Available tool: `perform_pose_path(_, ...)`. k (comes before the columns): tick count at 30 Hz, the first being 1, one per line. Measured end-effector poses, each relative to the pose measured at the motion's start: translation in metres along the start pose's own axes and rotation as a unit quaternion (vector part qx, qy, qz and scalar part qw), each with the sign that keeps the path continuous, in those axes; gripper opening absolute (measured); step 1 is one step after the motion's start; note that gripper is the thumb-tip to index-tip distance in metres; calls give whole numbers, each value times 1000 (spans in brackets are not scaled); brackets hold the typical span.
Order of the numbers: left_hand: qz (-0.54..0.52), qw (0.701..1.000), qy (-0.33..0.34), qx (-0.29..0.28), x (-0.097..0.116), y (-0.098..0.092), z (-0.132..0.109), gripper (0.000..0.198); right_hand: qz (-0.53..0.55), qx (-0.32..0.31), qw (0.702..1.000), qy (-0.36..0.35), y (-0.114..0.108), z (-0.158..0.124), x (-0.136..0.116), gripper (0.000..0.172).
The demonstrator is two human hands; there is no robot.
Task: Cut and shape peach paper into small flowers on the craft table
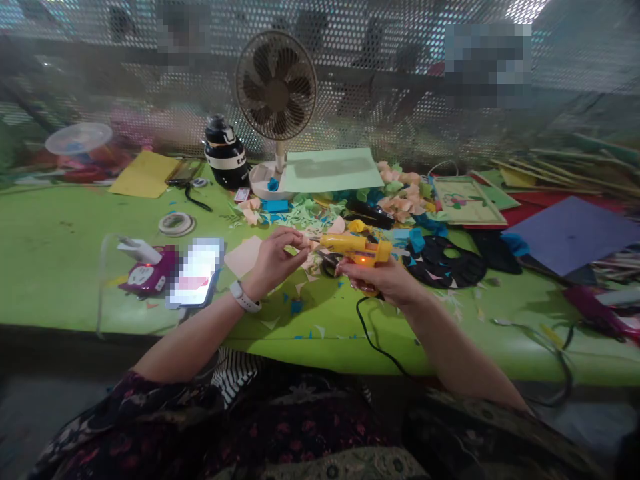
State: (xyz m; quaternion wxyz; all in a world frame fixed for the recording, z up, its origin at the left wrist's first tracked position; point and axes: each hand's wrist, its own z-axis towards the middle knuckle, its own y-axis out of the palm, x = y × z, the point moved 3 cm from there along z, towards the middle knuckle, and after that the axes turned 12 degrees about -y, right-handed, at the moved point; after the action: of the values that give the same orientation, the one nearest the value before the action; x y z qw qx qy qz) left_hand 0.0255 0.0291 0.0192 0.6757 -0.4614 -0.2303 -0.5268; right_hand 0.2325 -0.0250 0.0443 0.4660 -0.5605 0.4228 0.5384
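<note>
My right hand (383,280) is wrapped round the handle of a yellow hot glue gun (345,243). An orange light glows on the gun's side, and its black cord (367,327) runs down over the table's front edge. The nozzle points left, at the fingertips of my left hand (280,257). Those fingers are pinched together at the nozzle; whatever they hold is too small to make out. A pale pink sheet of paper (243,256) lies beside my left hand. Under and around both hands are paper scraps (296,305) on the green table (280,343).
A lit phone (197,273) leans by a purple device (150,273) at left, near a tape roll (177,224). Behind stand a black bottle (225,167) and a fan (277,87). Paper petals (405,193), a black palette (440,267) and a purple sheet (575,233) lie right.
</note>
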Motion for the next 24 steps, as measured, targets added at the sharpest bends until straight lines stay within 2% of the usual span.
perform_pose_path(3,17,1000,2,15,2,-1,1,15,-32,-3,999,-5,0,1,7,34)
perform_pose_path(8,19,1000,-3,7,2,-2,1,17,-69,6,997,-21,2,0,8,37)
perform_pose_path(17,42,998,26,26,4,0,-1,14,-206,10,974,-90,3,2,14,26)
perform_pose_path(24,45,998,36,23,5,0,-2,13,-184,26,976,-117,6,2,11,31)
